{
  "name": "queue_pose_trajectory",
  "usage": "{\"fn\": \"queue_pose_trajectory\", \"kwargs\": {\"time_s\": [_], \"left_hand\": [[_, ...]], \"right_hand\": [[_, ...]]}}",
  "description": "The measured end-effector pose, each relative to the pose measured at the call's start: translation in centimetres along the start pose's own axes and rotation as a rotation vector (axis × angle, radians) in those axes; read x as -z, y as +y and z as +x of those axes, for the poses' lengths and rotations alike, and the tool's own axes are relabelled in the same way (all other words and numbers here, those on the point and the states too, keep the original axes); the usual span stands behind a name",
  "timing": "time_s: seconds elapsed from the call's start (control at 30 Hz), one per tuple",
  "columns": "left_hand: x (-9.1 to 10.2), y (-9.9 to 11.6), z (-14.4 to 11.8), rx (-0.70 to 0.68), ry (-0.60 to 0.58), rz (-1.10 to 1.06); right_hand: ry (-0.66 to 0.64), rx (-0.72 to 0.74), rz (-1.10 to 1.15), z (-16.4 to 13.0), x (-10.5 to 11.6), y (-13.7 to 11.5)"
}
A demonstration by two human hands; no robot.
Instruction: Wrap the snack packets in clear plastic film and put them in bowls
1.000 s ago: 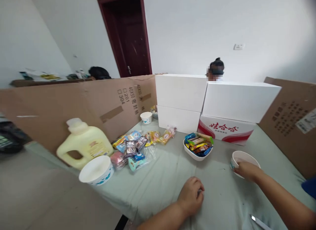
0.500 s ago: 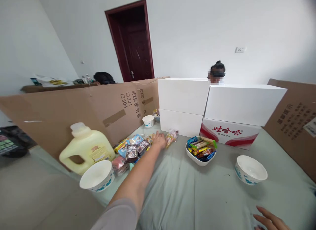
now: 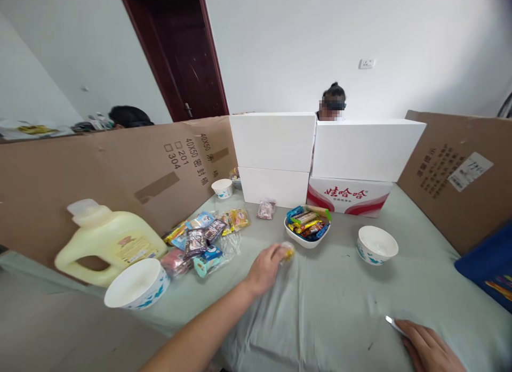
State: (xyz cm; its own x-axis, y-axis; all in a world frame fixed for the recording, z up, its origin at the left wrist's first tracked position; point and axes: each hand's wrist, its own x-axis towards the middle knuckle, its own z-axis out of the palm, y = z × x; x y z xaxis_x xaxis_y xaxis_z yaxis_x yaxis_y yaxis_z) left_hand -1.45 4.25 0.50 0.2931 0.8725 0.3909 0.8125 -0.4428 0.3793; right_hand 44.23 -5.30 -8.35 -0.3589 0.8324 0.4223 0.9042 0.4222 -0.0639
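My left hand point(image 3: 264, 268) is closed around a small yellow snack packet point(image 3: 288, 252) in a clear wrapper, held over the cloth just left of a white bowl point(image 3: 307, 242) full of wrapped snack bars. At the lower right, my right hand point(image 3: 431, 344) rests low over the table. From its fingers sticks out a thin, pale object with a shiny tip point(image 3: 392, 324); its kind is not clear. Left of my left hand lies a heap of snack packets point(image 3: 196, 242), brown, blue, yellow and pink. A pinkish packet point(image 3: 266, 209) lies alone by the white boxes.
White bowls with blue prints stand at the left front point(image 3: 138, 284), at the right point(image 3: 376, 247) and at the back point(image 3: 222, 188). A yellow jug point(image 3: 112, 244) is at the left. White boxes point(image 3: 274, 143) and cardboard panels point(image 3: 160, 164) wall the table. A person point(image 3: 333, 97) is behind.
My left hand has come back from the snack heap toward the table's middle, now with a yellow packet. My right hand has come further into view with a pale object. The view has shifted right.
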Motion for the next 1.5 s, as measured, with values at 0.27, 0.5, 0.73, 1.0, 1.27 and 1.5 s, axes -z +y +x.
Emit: {"fn": "queue_pose_trajectory", "kwargs": {"time_s": [0.27,0.5,0.73,1.0,1.27,1.5], "left_hand": [[-1.2,8.0,-7.1,-0.390,-0.142,-0.215],[-3.1,7.8,-9.9,-0.311,0.151,-0.232],[-4.0,6.9,-9.8,0.102,0.208,-0.376],[-4.0,6.8,-8.6,0.052,0.025,-0.329],[-3.4,9.6,-6.9,-0.024,0.043,-0.365],[-1.4,4.7,-8.4,0.283,0.111,-0.460]], "right_hand": [[-0.086,-0.128,0.083,3.9,4.0,-5.7],[-0.156,0.165,0.271,10.7,5.3,-15.6],[-0.295,0.339,0.076,13.7,5.3,-19.1],[-0.162,0.019,-0.027,5.6,5.0,-6.0],[-0.021,0.080,0.293,9.8,6.3,-16.2],[0.003,0.021,0.340,9.4,3.6,-13.8]]}}
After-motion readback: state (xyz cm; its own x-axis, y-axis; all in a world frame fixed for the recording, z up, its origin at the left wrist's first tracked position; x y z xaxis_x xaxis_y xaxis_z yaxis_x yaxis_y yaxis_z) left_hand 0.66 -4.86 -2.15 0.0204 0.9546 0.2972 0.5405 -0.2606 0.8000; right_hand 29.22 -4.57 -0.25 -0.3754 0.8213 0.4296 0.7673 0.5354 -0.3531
